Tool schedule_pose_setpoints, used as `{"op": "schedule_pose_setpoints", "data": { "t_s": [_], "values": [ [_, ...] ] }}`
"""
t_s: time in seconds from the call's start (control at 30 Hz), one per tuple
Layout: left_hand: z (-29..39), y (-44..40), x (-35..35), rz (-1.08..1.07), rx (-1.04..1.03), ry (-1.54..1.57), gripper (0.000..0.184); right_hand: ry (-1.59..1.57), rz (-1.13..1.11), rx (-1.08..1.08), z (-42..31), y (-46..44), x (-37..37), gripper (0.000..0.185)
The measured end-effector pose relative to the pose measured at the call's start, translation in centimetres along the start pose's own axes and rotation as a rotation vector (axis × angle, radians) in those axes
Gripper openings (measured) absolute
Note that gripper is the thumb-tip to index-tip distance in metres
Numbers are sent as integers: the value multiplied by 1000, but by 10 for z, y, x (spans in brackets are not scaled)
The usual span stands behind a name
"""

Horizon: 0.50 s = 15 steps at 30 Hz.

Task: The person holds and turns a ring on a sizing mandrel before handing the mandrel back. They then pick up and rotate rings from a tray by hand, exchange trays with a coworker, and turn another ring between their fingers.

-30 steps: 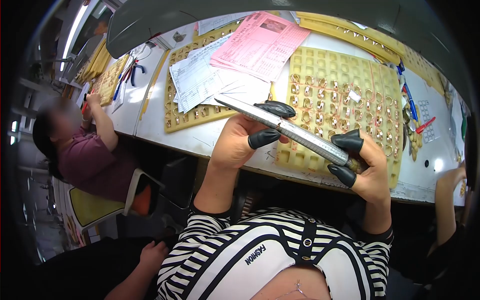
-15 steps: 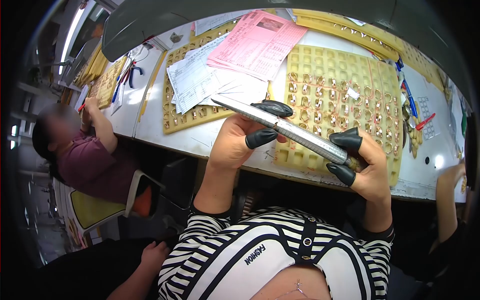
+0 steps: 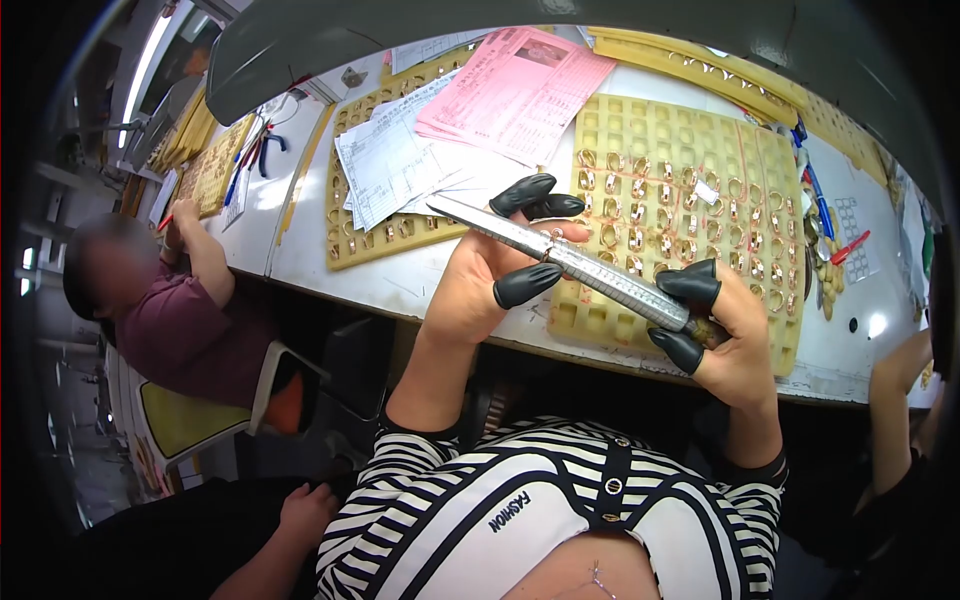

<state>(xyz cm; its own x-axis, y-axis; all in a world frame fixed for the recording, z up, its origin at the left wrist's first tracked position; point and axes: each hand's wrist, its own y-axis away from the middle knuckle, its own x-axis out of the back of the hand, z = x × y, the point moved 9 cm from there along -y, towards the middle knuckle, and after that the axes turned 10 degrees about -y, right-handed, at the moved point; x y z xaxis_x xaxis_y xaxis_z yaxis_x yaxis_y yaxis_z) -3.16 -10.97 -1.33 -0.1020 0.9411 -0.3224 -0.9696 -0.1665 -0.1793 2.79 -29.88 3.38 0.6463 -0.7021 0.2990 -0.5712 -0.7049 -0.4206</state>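
Observation:
My right hand [image 3: 740, 345], with black finger cots on thumb and forefinger, grips the thick end of a ring mandrel [image 3: 615, 277], a tapered metal stick with size markings. A ring [image 3: 549, 250] sits around the mandrel, near its middle. My left hand [image 3: 475, 275] is around the thin half, with its black-cotted thumb and fingers spread apart on either side of the stick. Whether its bare fingers touch the stick from behind cannot be made out. Beneath the hands lies a yellow slotted tray [image 3: 600, 322] with several rows of gold-coloured rings [image 3: 637, 210].
Pink slips [image 3: 505, 95] and white papers [image 3: 385, 165] lie over another ring tray [image 3: 345, 250]. Pens [image 3: 820, 200] and a red-handled tool [image 3: 852, 247] are at the right. A grey lamp hood [image 3: 400, 45] spans the top. A co-worker [image 3: 190, 280] sits at the left; another person's arm [image 3: 890, 420] shows at right.
My left forefinger and thumb have spread apart from the mandrel and ring. The mandrel has rolled slightly, turning its marked face into view. My right hand keeps its grip.

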Motion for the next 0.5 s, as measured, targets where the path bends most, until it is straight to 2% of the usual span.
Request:
{"op": "schedule_pose_setpoints", "data": {
  "t_s": [0.1,0.17,0.3,0.33,0.5],
  "values": [
    [-2,1,-2,28,8,9,78,27,-12,13,-2,0,-1,37],
    [-3,1,-6,-6,4,68,77,15,-7,10,-1,0,-1,38],
    [-5,2,-4,-7,21,-7,68,34,-2,3,-1,0,0,39],
    [-7,2,-6,-36,35,25,75,38,-1,3,-1,1,0,39],
    [-3,1,-7,-64,-37,92,70,12,13,20,-1,1,1,38]
  ]
}}
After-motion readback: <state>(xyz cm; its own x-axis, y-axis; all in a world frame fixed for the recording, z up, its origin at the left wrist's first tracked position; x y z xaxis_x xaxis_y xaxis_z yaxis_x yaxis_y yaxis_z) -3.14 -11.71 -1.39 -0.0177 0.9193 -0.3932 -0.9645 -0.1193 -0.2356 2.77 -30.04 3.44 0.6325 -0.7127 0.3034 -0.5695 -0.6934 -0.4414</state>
